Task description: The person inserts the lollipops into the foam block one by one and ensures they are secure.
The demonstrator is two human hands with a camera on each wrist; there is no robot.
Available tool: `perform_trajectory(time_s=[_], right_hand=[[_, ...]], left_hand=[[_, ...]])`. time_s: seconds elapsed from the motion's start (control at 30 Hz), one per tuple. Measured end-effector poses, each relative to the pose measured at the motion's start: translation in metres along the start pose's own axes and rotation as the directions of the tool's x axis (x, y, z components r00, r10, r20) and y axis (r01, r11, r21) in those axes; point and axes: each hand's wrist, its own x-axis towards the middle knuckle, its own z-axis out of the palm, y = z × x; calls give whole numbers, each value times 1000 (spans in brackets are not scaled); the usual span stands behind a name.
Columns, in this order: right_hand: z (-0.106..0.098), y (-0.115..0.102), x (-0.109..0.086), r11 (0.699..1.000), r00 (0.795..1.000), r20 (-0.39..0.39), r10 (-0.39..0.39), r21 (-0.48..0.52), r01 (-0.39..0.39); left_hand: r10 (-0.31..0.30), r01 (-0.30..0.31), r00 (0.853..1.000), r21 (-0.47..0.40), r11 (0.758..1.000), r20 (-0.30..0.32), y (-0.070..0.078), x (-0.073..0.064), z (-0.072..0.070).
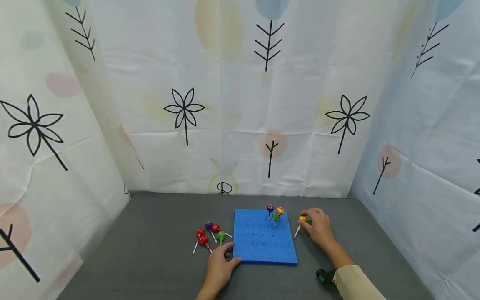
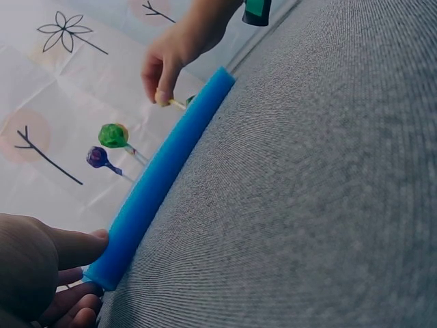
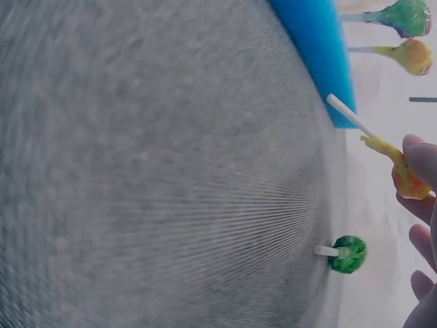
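My right hand (image 1: 318,228) pinches a yellow lollipop (image 3: 408,179) by its wrapped head, with the white stick slanting down toward the blue foam board (image 1: 262,250). The lollipop is off the table, just right of the board. Close to that hand, a green lollipop (image 3: 349,255) lies on the table, partly hidden by the fingers in the head view. At the board's front left corner my left hand (image 1: 219,266) grips the edge between thumb and fingers. Purple (image 1: 270,207), yellow (image 1: 280,210) and green (image 1: 276,216) lollipops stand upright in the board's far right part.
Left of the board lies a loose group of lollipops: a purple one (image 1: 208,225), a green one (image 1: 221,236) and several red ones (image 1: 200,232). Rows of small holes mark the board. A black and green object (image 1: 324,276) is by the right wrist. Patterned cloth (image 1: 240,104) surrounds the grey table (image 1: 157,266).
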Motion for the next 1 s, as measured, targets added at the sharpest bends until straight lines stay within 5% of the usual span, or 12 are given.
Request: perform_trajectory(time_s=[1.0], right_hand=[[-13,-55,53,975,972,-132,-193,87,206]], left_hand=[[18,-19,1000,-14,1000,-14,-2,-1,0]])
